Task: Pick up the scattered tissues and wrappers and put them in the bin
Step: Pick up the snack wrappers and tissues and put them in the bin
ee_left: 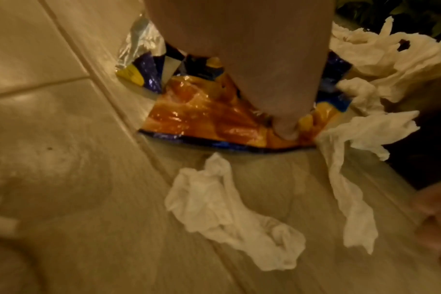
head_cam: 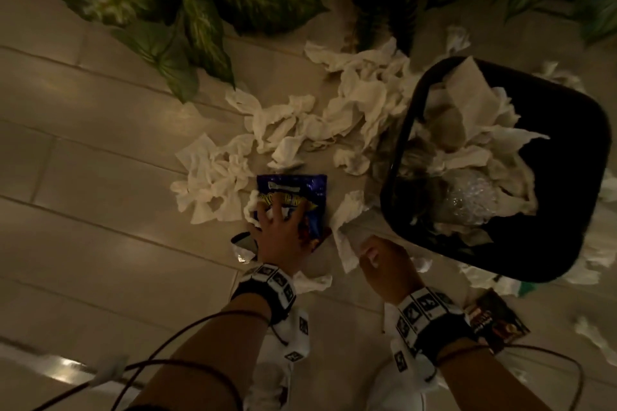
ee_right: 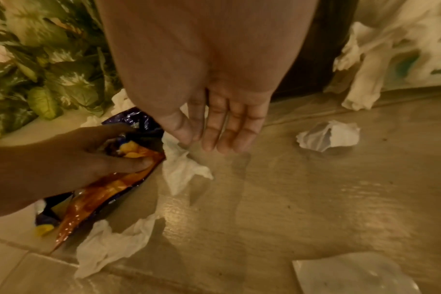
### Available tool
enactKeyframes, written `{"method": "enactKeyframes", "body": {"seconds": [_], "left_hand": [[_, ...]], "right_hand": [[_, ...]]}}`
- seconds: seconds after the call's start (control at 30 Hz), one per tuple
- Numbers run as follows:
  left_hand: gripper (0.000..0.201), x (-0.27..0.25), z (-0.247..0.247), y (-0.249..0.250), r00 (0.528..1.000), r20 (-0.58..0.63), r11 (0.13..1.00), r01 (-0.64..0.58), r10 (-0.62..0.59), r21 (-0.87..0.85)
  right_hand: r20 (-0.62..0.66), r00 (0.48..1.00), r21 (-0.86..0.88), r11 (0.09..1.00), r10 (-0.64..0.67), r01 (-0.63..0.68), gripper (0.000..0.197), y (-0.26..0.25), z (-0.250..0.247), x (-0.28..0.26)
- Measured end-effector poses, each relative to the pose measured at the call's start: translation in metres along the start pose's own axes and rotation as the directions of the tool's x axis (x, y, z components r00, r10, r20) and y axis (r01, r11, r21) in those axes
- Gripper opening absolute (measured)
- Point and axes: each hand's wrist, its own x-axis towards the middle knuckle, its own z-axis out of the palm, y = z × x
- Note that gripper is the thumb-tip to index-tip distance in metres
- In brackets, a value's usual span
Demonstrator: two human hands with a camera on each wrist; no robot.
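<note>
Pale floor tiles (head_cam: 83,150) with thin grout lines fill the dim, warm-lit scene, and the black bin (head_cam: 574,157) serves as the landmark, standing upright on the floor. One bin is in view, already heaped with crumpled tissues and a clear bit of plastic. Beyond the bin, leafy green plants (head_cam: 200,10) line the far edge of the floor.

Two wrappers can be counted. One blue and orange wrapper (head_cam: 293,190) lies just left of the bin, and the left hand (head_cam: 280,230) bears down on it, fingers curled into the foil and pinching it, as the right wrist view shows. One dark wrapper (head_cam: 497,320) lies below the bin, near the right wrist.

Scattered tissues (head_cam: 317,123) are too bunched to count exactly; a large drift runs from the bin's left side toward the plants, with more along its near and right sides. One long tissue (head_cam: 344,227) lies between the blue wrapper and the bin.

The right hand (ee_right: 222,127) hovers above the floor near that long tissue, fingers straight and together, grasping nothing. Two wrists each carry a strapped band.
</note>
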Motion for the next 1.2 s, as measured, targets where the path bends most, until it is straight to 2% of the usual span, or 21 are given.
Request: {"method": "enactKeyframes", "body": {"seconds": [0.1, 0.2, 0.23, 0.3, 0.37, 0.43, 0.5, 0.53, 0.63, 0.73, 0.83, 0.9, 0.93, 1.0, 1.1, 1.13, 1.2], "left_hand": [[0.059, -0.001, -0.006, -0.009, 0.998, 0.043, 0.998, -0.039, 0.037, 0.041], [0.057, 0.0, -0.017, -0.021, 0.993, 0.044, 0.994, -0.107, 0.108, -0.021], [0.054, 0.0, -0.023, -0.022, 0.992, 0.017, 0.988, -0.125, 0.127, -0.088], [0.039, -0.001, -0.042, -0.024, 0.982, -0.111, 0.95, -0.177, 0.152, -0.259], [0.024, -0.005, -0.068, -0.026, 0.958, -0.24, 0.876, -0.247, 0.157, -0.414], [0.007, -0.008, -0.097, -0.034, 0.953, -0.295, 0.83, -0.216, 0.065, -0.515], [0.009, -0.003, -0.118, -0.051, 0.949, -0.308, 0.843, -0.109, -0.071, -0.527], [0.013, 0.002, -0.125, -0.062, 0.943, -0.311, 0.861, -0.059, -0.118, -0.505], [0.041, 0.021, -0.133, -0.085, 0.938, -0.249, 0.878, 0.101, -0.241, -0.467], [0.092, 0.037, -0.128, -0.094, 0.955, -0.141, 0.893, 0.182, -0.26, -0.411], [0.11, 0.053, -0.116, -0.104, 0.972, 0.007, 0.912, 0.224, -0.236, -0.343], [0.116, 0.064, -0.106, -0.11, 0.953, 0.102, 0.912, 0.303, -0.286, -0.276], [0.118, 0.068, -0.097, -0.114, 0.941, 0.118, 0.913, 0.337, -0.318, -0.229], [0.119, 0.071, -0.085, -0.114, 0.932, 0.077, 0.911, 0.363, -0.354, -0.195], [0.1, 0.065, -0.078, -0.102, 0.925, -0.009, 0.908, 0.372, -0.381, -0.195], [0.089, 0.062, -0.077, -0.097, 0.926, -0.043, 0.915, 0.361, -0.374, -0.18], [0.065, 0.058, -0.073, -0.095, 0.939, -0.114, 0.941, 0.309, -0.325, -0.135]], "right_hand": [[-0.088, 0.996, -0.007, 1.0, 0.018, -0.019, 0.021, -0.007, -0.002, 0.002], [-0.061, 0.998, -0.111, 0.993, -0.034, 0.027, 0.058, -0.024, 0.0, 0.001], [-0.03, 0.998, -0.176, 0.983, -0.049, 0.043, 0.071, -0.029, 0.001, 0.0], [0.052, 0.996, -0.305, 0.949, -0.07, 0.082, 0.087, -0.037, 0.006, 0.001], [0.112, 0.993, -0.392, 0.917, -0.032, 0.074, 0.093, -0.037, 0.014, 0.006], [0.141, 0.99, -0.456, 0.887, -0.001, 0.066, 0.089, -0.032, 0.021, 0.015], [0.144, 0.99, -0.498, 0.865, 0.014, 0.06, 0.077, -0.03, 0.025, 0.021], [0.118, 0.993, -0.513, 0.854, -0.024, 0.082, 0.069, -0.03, 0.025, 0.023], [0.085, 0.987, -0.588, 0.793, -0.134, 0.158, 0.042, -0.03, 0.021, 0.028], [0.01, 0.958, -0.513, 0.821, -0.286, 0.251, 0.026, -0.03, 0.022, 0.024], [0.002, 0.913, -0.375, 0.846, -0.409, 0.38, 0.02, -0.034, 0.034, 0.011], [0.154, 0.909, -0.345, 0.841, -0.387, 0.416, 0.038, -0.032, 0.051, 0.002], [0.252, 0.903, -0.363, 0.831, -0.348, 0.422, 0.047, -0.03, 0.06, -0.001], [0.373, 0.869, -0.46, 0.749, -0.324, 0.476, 0.061, -0.028, 0.074, -0.004], [0.42, 0.834, -0.483, 0.691, -0.358, 0.539, 0.074, -0.026, 0.089, -0.002], [0.433, 0.835, -0.504, 0.677, -0.34, 0.537, 0.073, -0.026, 0.09, -0.001], [0.4, 0.822, -0.52, 0.639, -0.405, 0.567, 0.052, -0.025, 0.094, 0.002]]}}
